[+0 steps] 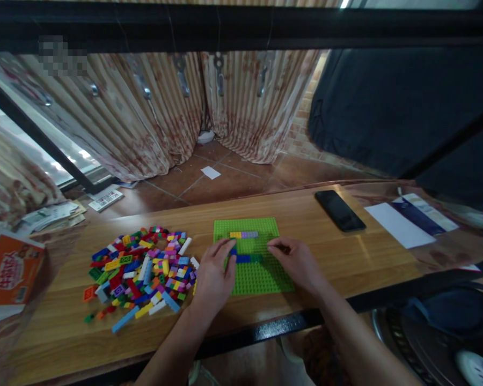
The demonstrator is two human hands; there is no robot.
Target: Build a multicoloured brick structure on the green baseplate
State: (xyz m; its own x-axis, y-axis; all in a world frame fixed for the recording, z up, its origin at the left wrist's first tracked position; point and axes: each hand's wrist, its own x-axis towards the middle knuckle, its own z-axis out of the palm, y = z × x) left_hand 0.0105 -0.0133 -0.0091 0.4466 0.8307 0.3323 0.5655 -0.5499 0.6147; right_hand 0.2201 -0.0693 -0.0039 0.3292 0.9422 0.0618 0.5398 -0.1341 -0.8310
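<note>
A green studded baseplate (pixel 247 287) lies on the wooden table in front of me. On its far part is a short row of yellow, lilac and grey bricks (pixel 243 235). Nearer me runs a row of blue and dark green bricks (pixel 248 258). My left hand (pixel 214 276) is over the plate's left side, thumb and fingers closed around a blue brick (pixel 234 250) at that row's left end. Above the right side is my right hand (pixel 297 260), its fingertips pinched together; what they hold, if anything, is too small to name.
A heap of loose coloured bricks (pixel 145 271) covers the table left of the plate. At the back right lies a black phone (pixel 339 210), with white paper (pixel 400 224) beyond it. An orange and white box (pixel 12 271) stands at the far left.
</note>
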